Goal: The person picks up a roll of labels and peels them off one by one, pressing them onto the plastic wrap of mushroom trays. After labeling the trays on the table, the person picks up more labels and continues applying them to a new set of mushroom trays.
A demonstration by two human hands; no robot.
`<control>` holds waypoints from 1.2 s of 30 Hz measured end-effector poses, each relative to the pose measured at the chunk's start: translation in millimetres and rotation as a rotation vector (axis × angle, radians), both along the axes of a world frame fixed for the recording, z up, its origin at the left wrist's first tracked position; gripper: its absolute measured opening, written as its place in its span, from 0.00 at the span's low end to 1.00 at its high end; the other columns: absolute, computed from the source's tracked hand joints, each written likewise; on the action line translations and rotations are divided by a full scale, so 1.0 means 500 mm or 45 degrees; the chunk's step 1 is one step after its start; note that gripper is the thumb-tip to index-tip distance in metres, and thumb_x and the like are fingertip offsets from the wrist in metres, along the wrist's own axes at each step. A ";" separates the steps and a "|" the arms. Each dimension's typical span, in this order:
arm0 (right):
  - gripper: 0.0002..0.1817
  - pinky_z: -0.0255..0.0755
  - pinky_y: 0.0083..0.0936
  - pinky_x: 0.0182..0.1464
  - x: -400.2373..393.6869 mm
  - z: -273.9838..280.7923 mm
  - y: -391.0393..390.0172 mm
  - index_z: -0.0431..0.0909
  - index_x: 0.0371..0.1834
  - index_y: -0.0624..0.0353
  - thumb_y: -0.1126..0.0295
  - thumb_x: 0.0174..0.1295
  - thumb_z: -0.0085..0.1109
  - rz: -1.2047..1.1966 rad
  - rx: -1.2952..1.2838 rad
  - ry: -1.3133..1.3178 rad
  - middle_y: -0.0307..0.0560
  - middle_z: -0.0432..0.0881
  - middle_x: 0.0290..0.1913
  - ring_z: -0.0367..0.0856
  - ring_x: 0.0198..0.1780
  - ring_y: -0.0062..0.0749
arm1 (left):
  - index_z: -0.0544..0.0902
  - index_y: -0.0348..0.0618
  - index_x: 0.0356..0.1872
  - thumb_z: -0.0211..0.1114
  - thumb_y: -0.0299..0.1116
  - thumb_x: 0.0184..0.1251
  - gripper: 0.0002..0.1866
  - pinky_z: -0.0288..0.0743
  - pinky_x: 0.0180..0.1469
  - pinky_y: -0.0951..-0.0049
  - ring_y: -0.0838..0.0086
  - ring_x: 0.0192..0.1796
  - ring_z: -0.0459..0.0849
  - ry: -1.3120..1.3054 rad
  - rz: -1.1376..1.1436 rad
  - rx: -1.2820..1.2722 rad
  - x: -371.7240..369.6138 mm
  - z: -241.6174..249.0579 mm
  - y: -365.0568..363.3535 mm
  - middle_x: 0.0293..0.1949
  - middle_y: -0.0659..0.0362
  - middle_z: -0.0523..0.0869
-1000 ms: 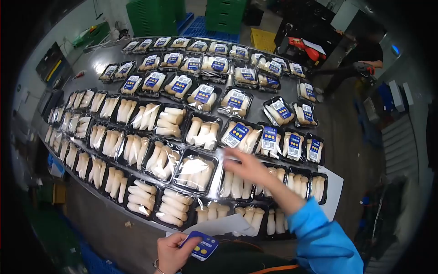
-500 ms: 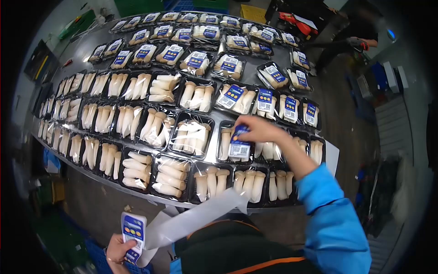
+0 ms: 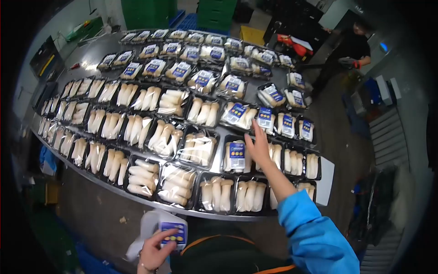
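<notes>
Low at the front, my left hand (image 3: 155, 251) is closed on a strip of labels (image 3: 173, 232), with a blue printed label facing up and pale backing paper (image 3: 148, 228) hanging beside it. My right hand (image 3: 259, 148) reaches over the table, fingers stretched out and apart, with nothing held in them. It is right beside a film-wrapped tray of king oyster mushrooms (image 3: 248, 160) that bears a blue and white label (image 3: 237, 156). Just beyond the fingertips stands another labelled tray (image 3: 265, 119). Unlabelled trays (image 3: 216, 194) lie along the table's near edge.
Rows of mushroom trays cover much of the metal table (image 3: 91, 68); the far rows (image 3: 180, 71) carry labels. Green crates (image 3: 216, 16) and a yellow crate (image 3: 253, 36) stand behind it. Another person (image 3: 349, 50) is at the back right. A white sheet (image 3: 325, 180) sticks out at the right corner.
My right hand has let go of the label, now flat on the tray, and moved slightly right and away. My left hand has moved right with the label strip. The view has tilted up slightly.
</notes>
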State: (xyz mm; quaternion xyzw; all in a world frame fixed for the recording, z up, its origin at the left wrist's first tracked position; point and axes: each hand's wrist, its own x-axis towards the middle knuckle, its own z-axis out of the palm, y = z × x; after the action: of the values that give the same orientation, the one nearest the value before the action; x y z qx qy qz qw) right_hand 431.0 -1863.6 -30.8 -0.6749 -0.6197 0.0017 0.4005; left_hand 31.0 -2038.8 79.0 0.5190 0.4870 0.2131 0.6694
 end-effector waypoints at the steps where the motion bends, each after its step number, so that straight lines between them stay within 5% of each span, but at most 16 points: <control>1: 0.23 0.69 0.31 0.46 0.031 0.002 0.057 0.69 0.55 0.64 0.67 0.55 0.56 -0.020 -0.459 0.103 0.52 0.79 0.40 0.77 0.41 0.39 | 0.63 0.37 0.63 0.56 0.19 0.58 0.28 0.69 0.50 0.79 0.77 0.48 0.76 0.141 -0.138 -0.067 0.015 -0.010 0.023 0.46 0.55 0.79; 2: 0.22 0.72 0.29 0.42 0.064 0.017 0.095 0.71 0.53 0.65 0.66 0.56 0.56 -0.059 -0.907 0.208 0.49 0.81 0.37 0.78 0.37 0.34 | 0.63 0.37 0.63 0.56 0.19 0.58 0.28 0.69 0.50 0.79 0.77 0.48 0.76 0.110 -0.168 -0.037 0.039 0.000 0.027 0.46 0.55 0.79; 4: 0.21 0.74 0.26 0.37 0.020 0.123 0.091 0.73 0.51 0.66 0.65 0.57 0.56 0.156 -0.860 0.462 0.46 0.82 0.36 0.79 0.33 0.28 | 0.63 0.37 0.63 0.56 0.20 0.61 0.27 0.70 0.48 0.80 0.78 0.47 0.77 -0.096 -0.005 0.099 0.108 0.028 0.056 0.47 0.54 0.79; 6: 0.21 0.72 0.25 0.50 -0.061 0.252 -0.032 0.73 0.53 0.61 0.62 0.59 0.55 0.585 -0.835 0.879 0.46 0.81 0.43 0.79 0.44 0.29 | 0.68 0.35 0.57 0.57 0.21 0.61 0.21 0.73 0.44 0.79 0.78 0.42 0.79 -0.303 0.070 0.085 0.131 0.003 0.051 0.44 0.56 0.80; 7: 0.22 0.67 0.27 0.57 -0.086 0.233 -0.118 0.71 0.56 0.60 0.60 0.61 0.54 1.001 -0.701 0.581 0.49 0.77 0.52 0.75 0.53 0.32 | 0.72 0.36 0.53 0.56 0.21 0.62 0.17 0.72 0.41 0.81 0.81 0.40 0.78 -0.236 -0.023 0.063 0.146 0.032 0.058 0.41 0.58 0.80; 8: 0.25 0.63 0.29 0.61 -0.148 0.316 -0.198 0.67 0.59 0.60 0.58 0.62 0.53 0.985 -1.123 0.833 0.50 0.70 0.59 0.70 0.59 0.35 | 0.76 0.37 0.49 0.54 0.21 0.63 0.13 0.71 0.39 0.83 0.84 0.37 0.76 -0.153 -0.105 0.036 0.152 0.053 0.068 0.38 0.61 0.81; 9: 0.27 0.65 0.30 0.58 -0.188 0.325 -0.271 0.64 0.60 0.61 0.58 0.62 0.53 1.045 -0.989 0.586 0.52 0.71 0.57 0.70 0.58 0.38 | 0.72 0.38 0.54 0.53 0.22 0.65 0.16 0.71 0.42 0.82 0.83 0.41 0.76 -0.060 -0.329 0.178 0.147 0.026 0.078 0.45 0.60 0.79; 14: 0.13 0.71 0.34 0.41 -0.215 0.284 -0.394 0.76 0.44 0.59 0.67 0.57 0.56 0.667 -0.531 0.598 0.49 0.78 0.36 0.78 0.41 0.43 | 0.82 0.39 0.28 0.64 0.33 0.60 0.08 0.70 0.24 0.79 0.83 0.22 0.79 0.273 -0.455 0.680 0.214 0.047 0.098 0.15 0.58 0.79; 16: 0.11 0.73 0.31 0.39 -0.156 0.312 -0.400 0.78 0.40 0.59 0.70 0.53 0.58 0.666 -0.435 0.202 0.48 0.79 0.34 0.79 0.38 0.42 | 0.83 0.39 0.29 0.66 0.38 0.57 0.11 0.69 0.21 0.72 0.63 0.18 0.80 0.314 -0.666 0.686 0.232 0.017 0.101 0.16 0.50 0.78; 17: 0.12 0.74 0.26 0.39 -0.106 0.324 -0.387 0.78 0.39 0.59 0.73 0.49 0.59 0.544 -0.348 -0.181 0.47 0.80 0.34 0.80 0.36 0.37 | 0.83 0.39 0.29 0.64 0.39 0.58 0.12 0.69 0.21 0.73 0.67 0.18 0.80 0.295 -0.690 0.552 0.226 -0.026 0.081 0.16 0.51 0.78; 19: 0.10 0.73 0.21 0.38 0.054 0.339 -0.327 0.77 0.37 0.62 0.72 0.52 0.60 -0.109 -0.501 0.601 0.44 0.79 0.34 0.78 0.37 0.24 | 0.83 0.38 0.34 0.63 0.35 0.61 0.10 0.73 0.26 0.77 0.77 0.25 0.83 0.424 -0.693 -0.043 0.210 -0.031 0.069 0.21 0.55 0.83; 22: 0.21 0.73 0.23 0.42 0.263 0.238 -0.212 0.73 0.46 0.62 0.72 0.46 0.64 0.185 -0.708 0.253 0.47 0.79 0.37 0.78 0.39 0.27 | 0.73 0.36 0.53 0.61 0.26 0.60 0.19 0.76 0.35 0.78 0.78 0.34 0.83 -0.189 -0.094 -0.350 0.190 -0.060 0.059 0.31 0.55 0.85; 24: 0.24 0.72 0.26 0.46 0.277 0.136 -0.145 0.73 0.45 0.63 0.71 0.43 0.66 0.385 -0.868 0.112 0.51 0.79 0.39 0.78 0.42 0.33 | 0.44 0.37 0.68 0.61 0.17 0.56 0.43 0.75 0.46 0.74 0.72 0.42 0.81 -0.421 -0.053 -0.315 0.229 0.002 0.065 0.47 0.52 0.80; 28: 0.30 0.67 0.34 0.54 0.285 -0.059 -0.079 0.70 0.50 0.58 0.69 0.39 0.66 0.367 -1.108 -0.121 0.58 0.73 0.44 0.72 0.49 0.50 | 0.59 0.39 0.65 0.63 0.20 0.55 0.35 0.59 0.61 0.74 0.72 0.59 0.68 -0.361 -0.123 -0.299 0.307 0.048 0.011 0.55 0.53 0.72; 32: 0.34 0.63 0.35 0.56 0.259 -0.014 -0.144 0.63 0.57 0.54 0.72 0.41 0.65 0.156 -0.618 -0.173 0.57 0.63 0.56 0.65 0.55 0.51 | 0.77 0.36 0.50 0.56 0.24 0.64 0.13 0.69 0.49 0.80 0.76 0.46 0.79 -0.185 -0.049 -0.195 0.380 0.028 -0.045 0.45 0.55 0.81; 36: 0.16 0.67 0.34 0.47 0.299 -0.062 -0.146 0.76 0.42 0.59 0.72 0.47 0.61 0.422 -0.278 -0.085 0.50 0.76 0.41 0.71 0.42 0.44 | 0.79 0.37 0.46 0.60 0.26 0.62 0.11 0.71 0.40 0.83 0.81 0.39 0.81 -0.106 0.227 -0.066 0.496 0.068 -0.034 0.35 0.56 0.84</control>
State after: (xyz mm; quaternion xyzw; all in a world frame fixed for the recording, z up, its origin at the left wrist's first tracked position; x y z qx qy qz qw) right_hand 580.5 -1936.5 -61.8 -0.6026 -0.7316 0.1124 0.2983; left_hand 279.2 -2055.9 113.1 0.4470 0.5083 0.2805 0.6805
